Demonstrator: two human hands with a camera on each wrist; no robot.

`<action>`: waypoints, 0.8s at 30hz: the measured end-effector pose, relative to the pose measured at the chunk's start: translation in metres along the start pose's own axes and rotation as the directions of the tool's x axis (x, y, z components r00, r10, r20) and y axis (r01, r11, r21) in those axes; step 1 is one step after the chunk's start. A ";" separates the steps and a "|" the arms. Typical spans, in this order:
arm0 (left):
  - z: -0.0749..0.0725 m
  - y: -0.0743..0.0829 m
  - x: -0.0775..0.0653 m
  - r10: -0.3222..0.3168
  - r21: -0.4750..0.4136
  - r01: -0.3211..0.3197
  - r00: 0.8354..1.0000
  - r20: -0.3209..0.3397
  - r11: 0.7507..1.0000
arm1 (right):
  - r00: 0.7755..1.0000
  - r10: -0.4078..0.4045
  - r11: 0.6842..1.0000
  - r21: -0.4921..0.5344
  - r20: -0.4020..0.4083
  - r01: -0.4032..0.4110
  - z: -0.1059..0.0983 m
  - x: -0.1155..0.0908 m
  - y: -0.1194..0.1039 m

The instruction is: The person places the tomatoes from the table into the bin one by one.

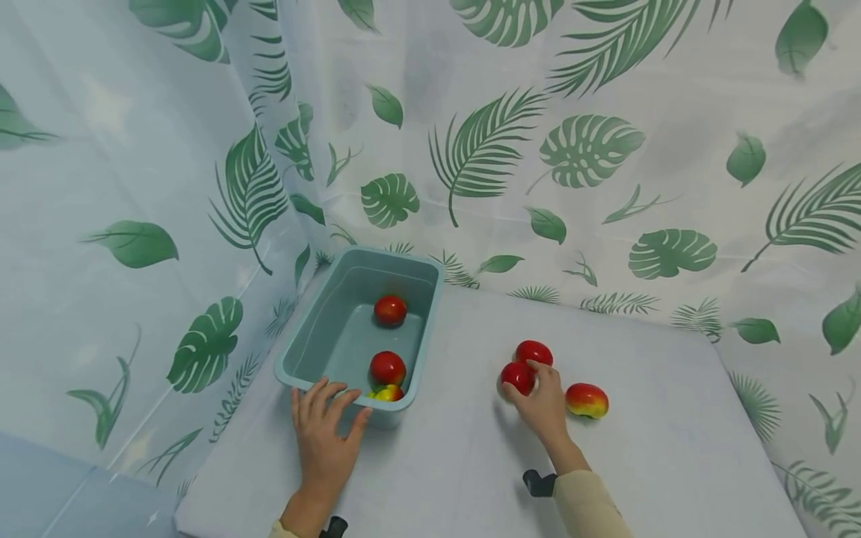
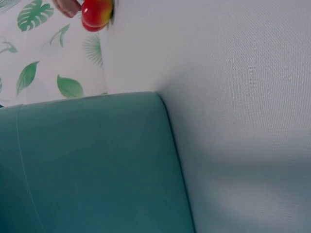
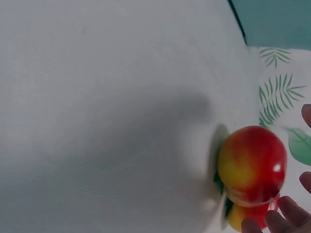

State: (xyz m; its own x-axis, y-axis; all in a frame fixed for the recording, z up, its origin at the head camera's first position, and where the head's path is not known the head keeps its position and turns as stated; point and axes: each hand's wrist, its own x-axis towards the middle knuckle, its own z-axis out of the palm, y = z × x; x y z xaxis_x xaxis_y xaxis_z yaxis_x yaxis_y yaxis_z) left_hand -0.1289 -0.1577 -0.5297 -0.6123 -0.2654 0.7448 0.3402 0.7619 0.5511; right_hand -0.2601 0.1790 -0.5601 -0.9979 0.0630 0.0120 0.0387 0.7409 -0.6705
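Red fruit (image 1: 516, 378): being supported on table (image 1: 457, 463), right of box (image 1: 328, 321); probably light, stiff, slippery.
Best hold: widest sides.
Right hand (image 1: 546, 409): being spread around fruit, contact unclear.
Left hand (image 1: 326, 437): being spread at near rim (image 1: 390, 406).

The person is wearing a pale cream right sleeve (image 1: 590, 504), its plain cloth ending near the wrist. A left sleeve (image 1: 281, 531) in a similar shade is showing (only a sliver, at the lower edge). A small black wrist camera (image 1: 539, 483), angular and bent, is jutting out beside the right cuff; a second black camera (image 1: 334, 527) is peeking out by the left wrist, its visible end looking rounded. The left hand (image 1: 326, 437) and right hand (image 1: 545, 407) are going bare.
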 end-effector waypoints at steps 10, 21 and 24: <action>0.000 0.000 0.001 0.007 -0.009 -0.007 1.000 -0.007 1.000 | 1.000 -0.016 1.000 0.024 0.022 0.016 0.009 -0.004 0.006; -0.001 0.001 0.000 0.001 -0.004 -0.001 1.000 -0.006 1.000 | 0.999 0.033 0.998 0.055 -0.043 -0.031 0.023 0.003 0.009; -0.001 0.001 0.000 0.002 -0.002 -0.002 1.000 -0.004 1.000 | 0.997 0.040 0.997 0.066 -0.059 -0.037 0.025 0.003 0.009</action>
State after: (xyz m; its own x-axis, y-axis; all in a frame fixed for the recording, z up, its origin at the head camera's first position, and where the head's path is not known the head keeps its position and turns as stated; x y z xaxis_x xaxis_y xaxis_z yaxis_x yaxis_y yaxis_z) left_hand -0.1281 -0.1573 -0.5286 -0.6087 -0.2662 0.7474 0.3432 0.7610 0.5506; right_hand -0.2639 0.1693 -0.5849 -0.9908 0.1322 0.0285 0.0717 0.6923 -0.7181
